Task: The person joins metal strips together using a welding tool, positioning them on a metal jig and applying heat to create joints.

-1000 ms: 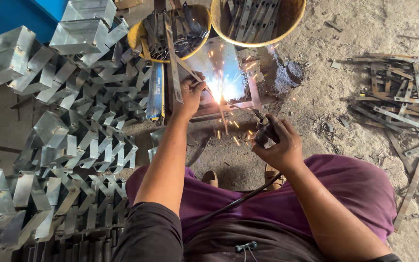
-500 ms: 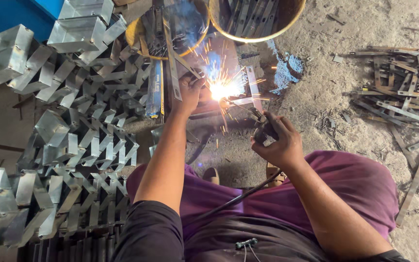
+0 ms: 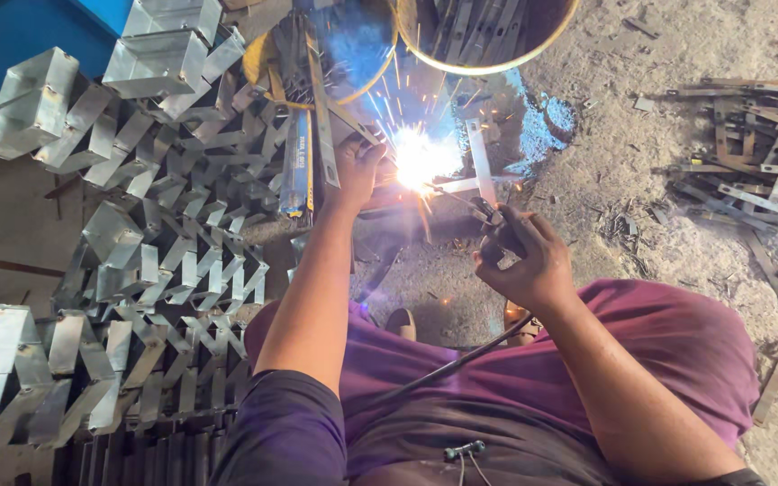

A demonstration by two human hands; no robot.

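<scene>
My right hand point(image 3: 529, 259) grips a welding electrode holder point(image 3: 490, 216), its rod pointing left into a bright white arc point(image 3: 418, 160) that throws sparks. My left hand point(image 3: 357, 173) presses down on the metal piece just left of the arc. A flat steel strip point(image 3: 481, 160) stands beside the arc on the right. A black cable point(image 3: 447, 364) runs from the holder back over my purple-clad lap.
Several folded galvanised metal brackets point(image 3: 150, 234) lie stacked along the left. Two round yellow-rimmed tubs point(image 3: 488, 36) of metal strips sit at the top. Loose steel strips point(image 3: 758, 171) are scattered on the dirt floor at right. A blue wall point(image 3: 11, 45) stands at upper left.
The view has shifted so the tubs sit higher in frame. The arc still burns at the same joint, and my right hand has edged slightly toward it.
</scene>
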